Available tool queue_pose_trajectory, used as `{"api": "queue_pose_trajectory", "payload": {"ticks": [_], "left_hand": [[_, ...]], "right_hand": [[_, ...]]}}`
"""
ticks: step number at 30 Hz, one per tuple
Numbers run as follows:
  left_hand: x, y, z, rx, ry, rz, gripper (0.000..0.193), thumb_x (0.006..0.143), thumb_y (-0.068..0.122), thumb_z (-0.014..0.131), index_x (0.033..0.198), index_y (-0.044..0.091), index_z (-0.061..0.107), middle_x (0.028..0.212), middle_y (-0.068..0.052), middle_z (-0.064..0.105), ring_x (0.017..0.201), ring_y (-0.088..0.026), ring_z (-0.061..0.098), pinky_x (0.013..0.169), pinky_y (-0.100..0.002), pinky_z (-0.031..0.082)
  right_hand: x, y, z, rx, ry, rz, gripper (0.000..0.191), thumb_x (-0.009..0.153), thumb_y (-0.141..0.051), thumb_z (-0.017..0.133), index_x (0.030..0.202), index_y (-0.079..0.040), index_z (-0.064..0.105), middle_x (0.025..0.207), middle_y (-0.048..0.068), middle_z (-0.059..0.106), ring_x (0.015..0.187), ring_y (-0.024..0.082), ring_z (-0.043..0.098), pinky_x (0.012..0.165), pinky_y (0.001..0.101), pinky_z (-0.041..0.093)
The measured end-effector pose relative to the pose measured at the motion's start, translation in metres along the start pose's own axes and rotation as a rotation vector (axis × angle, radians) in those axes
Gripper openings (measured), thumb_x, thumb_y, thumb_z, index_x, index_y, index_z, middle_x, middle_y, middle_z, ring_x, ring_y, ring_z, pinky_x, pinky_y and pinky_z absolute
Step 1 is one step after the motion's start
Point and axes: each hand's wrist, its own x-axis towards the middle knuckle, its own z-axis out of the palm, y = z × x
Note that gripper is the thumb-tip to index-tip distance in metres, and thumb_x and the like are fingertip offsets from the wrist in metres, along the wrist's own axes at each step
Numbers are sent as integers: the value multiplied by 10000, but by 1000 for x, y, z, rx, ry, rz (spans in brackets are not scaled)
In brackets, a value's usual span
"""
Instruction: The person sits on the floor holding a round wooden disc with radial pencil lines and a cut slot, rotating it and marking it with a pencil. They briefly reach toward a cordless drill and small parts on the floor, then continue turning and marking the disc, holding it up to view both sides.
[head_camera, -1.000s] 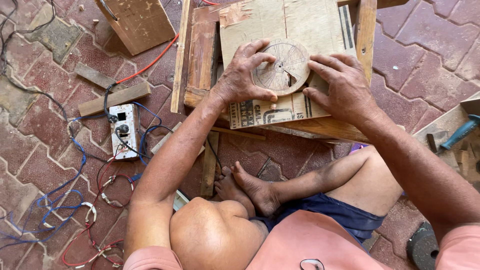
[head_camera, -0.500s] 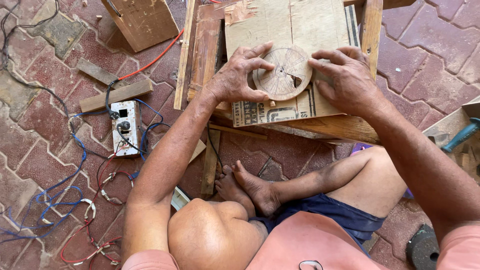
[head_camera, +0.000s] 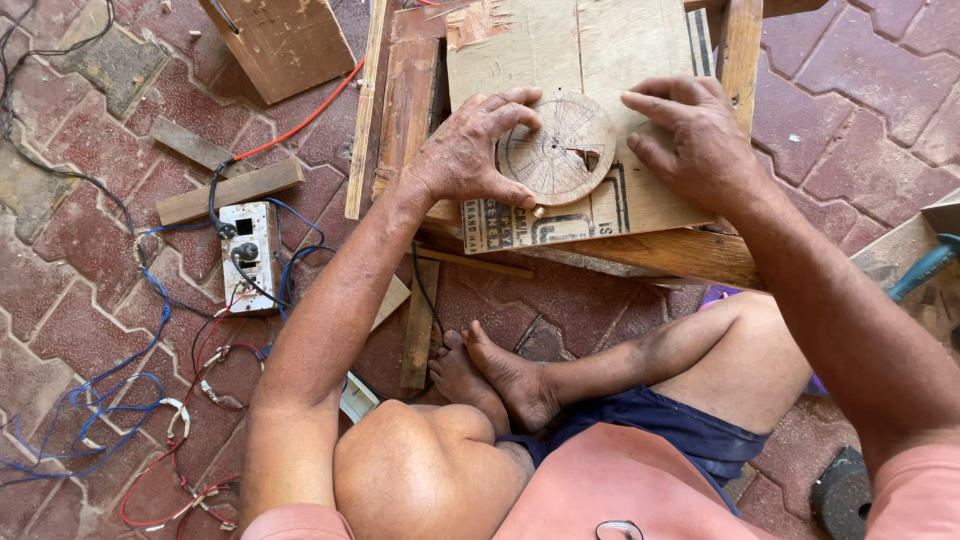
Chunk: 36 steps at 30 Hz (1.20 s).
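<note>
Left hand (head_camera: 468, 155) curls loosely on the rim of the round wooden disc (head_camera: 556, 150), upper centre of frame; right hand (head_camera: 690, 140) rests fingers-spread just right of it, holding nothing. Disc lies flat on a plywood sheet (head_camera: 590, 60) atop the low bench (head_camera: 690, 255). White switch box (head_camera: 250, 255) with tangled wires (head_camera: 100, 420) at left; wooden block (head_camera: 280, 40) upper left.

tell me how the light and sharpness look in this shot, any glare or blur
Head view: soft, even daylight, no glare, only faint shadows under the left hand and right hand; the wooden disc and its pencil lines are sharp, no motion blur; edges bend slightly from the wide lens.
</note>
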Motion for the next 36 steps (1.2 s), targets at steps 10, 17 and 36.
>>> {"api": "queue_pose_trajectory", "payload": {"ticks": [10,17,36], "left_hand": [[7,7,-4,74,-73,-77,1190,446,644,986,1467,187,582,1569,-32,438,1401,-331,394,1199,-485,346],[3,2,-2,52,-61,-55,1174,462,633,988,1470,188,581,1566,-62,437,1431,-341,373,1220,-483,344],[-8,6,9,40,22,-37,1207,489,734,986,1456,133,585,1611,-153,347,1457,-391,336,1195,-517,363]], "right_hand": [[-46,-41,5,-282,100,-117,511,950,-381,824,1360,-105,696,1377,76,620,1264,261,538,1123,429,463],[-71,-93,19,-247,139,-204,575,804,-325,848,1307,-94,693,1252,81,631,1161,291,576,1045,453,450],[-72,-94,26,-162,238,-165,558,822,-261,865,1307,-45,696,1264,108,649,1175,312,589,1057,453,467]]}}
